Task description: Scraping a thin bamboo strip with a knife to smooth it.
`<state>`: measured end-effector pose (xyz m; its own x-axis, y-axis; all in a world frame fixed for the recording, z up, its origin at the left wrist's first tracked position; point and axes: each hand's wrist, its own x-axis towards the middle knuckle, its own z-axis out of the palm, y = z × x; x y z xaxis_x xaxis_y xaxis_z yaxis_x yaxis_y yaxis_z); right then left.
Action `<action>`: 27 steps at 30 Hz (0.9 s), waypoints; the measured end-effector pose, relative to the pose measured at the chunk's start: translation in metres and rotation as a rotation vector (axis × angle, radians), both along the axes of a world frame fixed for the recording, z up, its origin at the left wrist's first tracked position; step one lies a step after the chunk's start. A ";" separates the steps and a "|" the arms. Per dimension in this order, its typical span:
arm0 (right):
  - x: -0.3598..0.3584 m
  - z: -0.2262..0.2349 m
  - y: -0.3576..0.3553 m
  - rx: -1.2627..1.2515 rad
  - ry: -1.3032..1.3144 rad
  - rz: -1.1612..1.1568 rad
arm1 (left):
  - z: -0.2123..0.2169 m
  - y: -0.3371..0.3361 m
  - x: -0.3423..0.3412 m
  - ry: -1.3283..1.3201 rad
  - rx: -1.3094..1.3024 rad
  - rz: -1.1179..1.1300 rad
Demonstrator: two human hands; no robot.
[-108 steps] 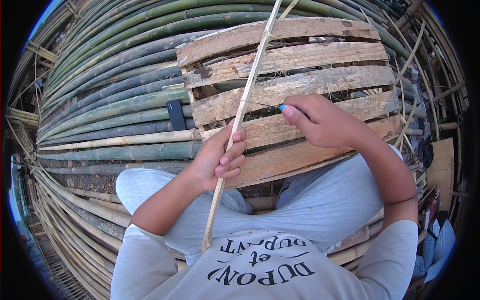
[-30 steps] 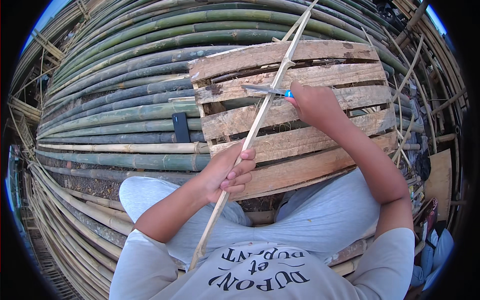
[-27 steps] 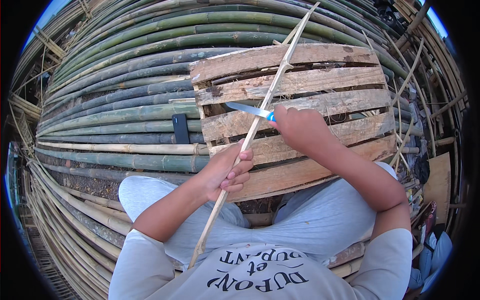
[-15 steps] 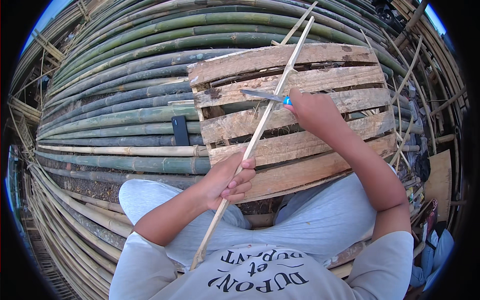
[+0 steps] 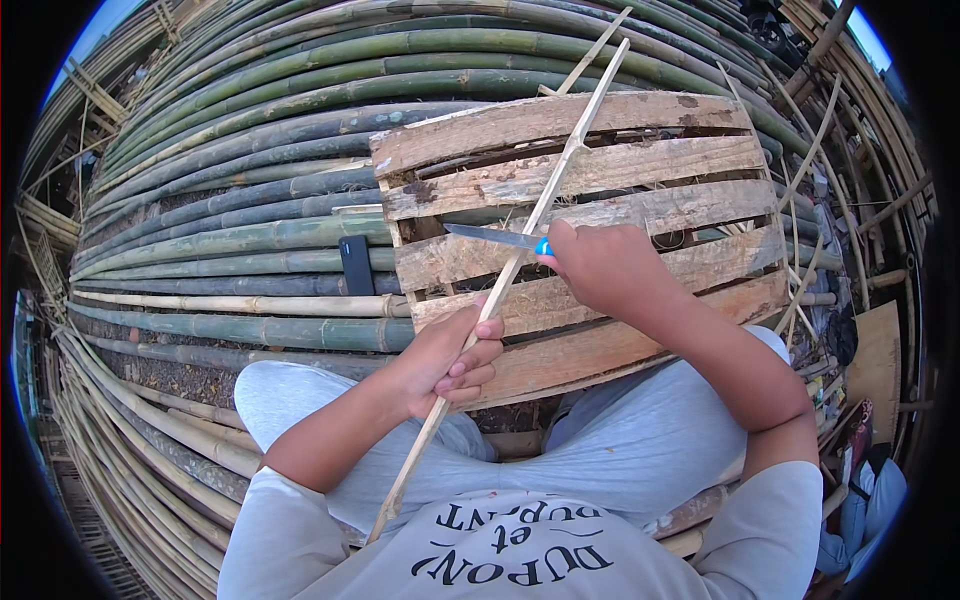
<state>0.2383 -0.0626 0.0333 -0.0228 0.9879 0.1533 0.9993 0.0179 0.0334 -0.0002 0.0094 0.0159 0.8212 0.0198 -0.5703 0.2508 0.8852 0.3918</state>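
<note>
My left hand (image 5: pixel 450 360) grips a long thin bamboo strip (image 5: pixel 560 180) that runs from my lap up and to the right across a wooden pallet (image 5: pixel 640 160). My right hand (image 5: pixel 600 265) holds a knife (image 5: pixel 495 237) with a blue handle; its blade points left and lies against the strip just above my left hand. I sit with both knees in grey trousers below the pallet.
Long green bamboo poles (image 5: pixel 250 240) are stacked under and left of the pallet. A small dark flat object (image 5: pixel 355 265) lies on the poles beside it. More thin bamboo strips (image 5: pixel 820 150) and a board (image 5: pixel 880 360) lie at the right.
My right hand with the knife has slid back and forth along the strip, ending a little lower than half a second ago. My left hand keeps its hold in the same place.
</note>
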 end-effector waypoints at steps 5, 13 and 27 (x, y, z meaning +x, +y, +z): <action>0.021 -0.009 0.007 0.095 0.063 -0.018 | -0.005 0.009 0.004 -0.057 -0.007 0.003; 0.026 -0.012 0.010 0.105 0.053 -0.013 | -0.007 0.010 0.003 -0.044 -0.033 0.010; 0.016 -0.017 0.009 0.114 0.051 -0.092 | -0.001 0.005 0.000 -0.049 -0.030 -0.001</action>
<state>0.2547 -0.0537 0.0163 0.0779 0.9616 0.2631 0.9970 -0.0749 -0.0214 0.0000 0.0140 0.0152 0.8480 0.0027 -0.5299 0.2328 0.8965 0.3771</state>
